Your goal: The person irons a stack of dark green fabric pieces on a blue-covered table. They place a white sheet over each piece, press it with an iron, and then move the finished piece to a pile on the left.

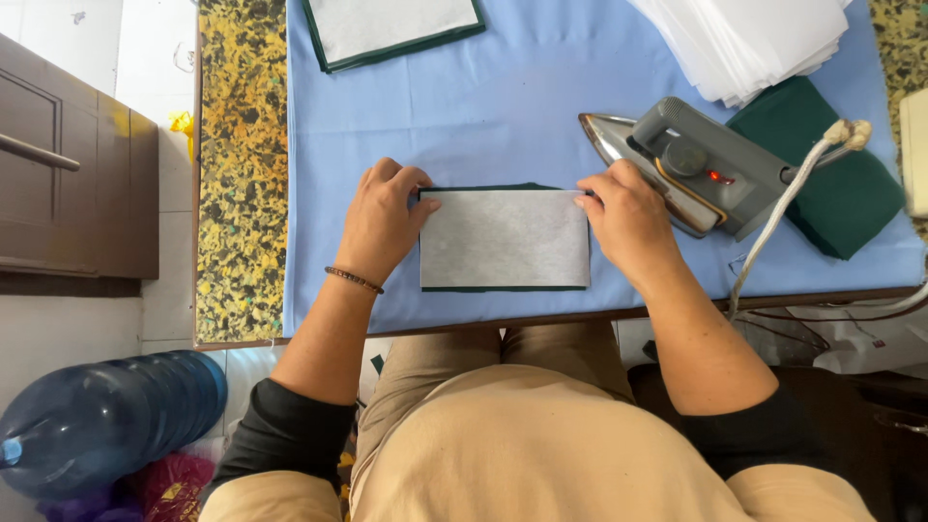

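Observation:
A grey-white rectangle of interfacing [504, 238] lies on a dark green fabric piece whose edges show around it, on the light blue ironing cloth [483, 106]. My left hand [380, 220] rests at its left edge, fingertips touching the top left corner. At the right edge sits my right hand [628, 220], fingers pinching the top right corner. Just right of that hand a grey electric iron [691, 166] lies on the cloth.
A stack of white sheets [754, 39] and folded green fabric [833, 188] lie at the back right. Another green-edged white piece [391, 27] is at the top. Speckled foam [240, 174] borders the left. A blue water bottle [106, 420] is on the floor.

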